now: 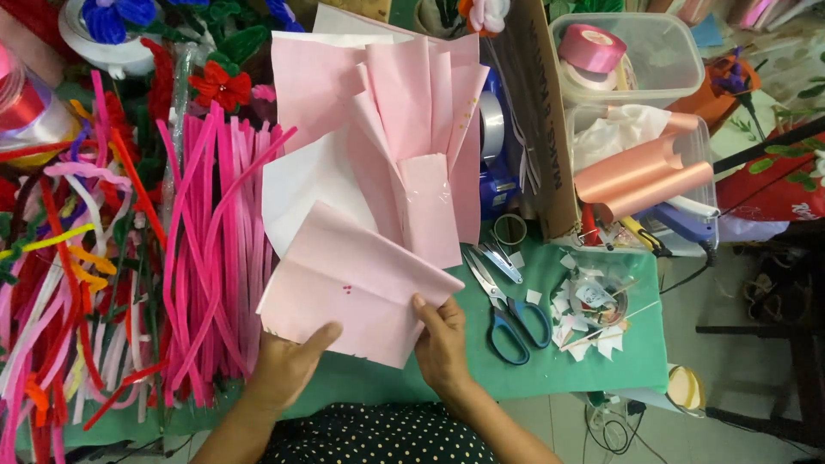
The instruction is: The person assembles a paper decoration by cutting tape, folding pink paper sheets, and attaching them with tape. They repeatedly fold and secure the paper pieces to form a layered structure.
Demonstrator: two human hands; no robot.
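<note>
Two hands gripping pink paper sheet | left hand pinching at 7 o'clock | right hand fingers clamping at 4 o'clock | scissors lying at 3 o'clock

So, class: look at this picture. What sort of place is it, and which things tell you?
Probably a home craft table for making paper flowers: pink paper sheets, heaps of pipe cleaners, scissors and ribbon rolls.

We count two hands: left hand, right hand. One pair of blue-handled scissors. One small pair of snips. Two clear plastic tubs. One pink ribbon spool. Two peach ribbon rolls. One red flower. Pink pipe cleaners: too many, we cannot count. Pink paper sheets overlap; number unclear.
</note>
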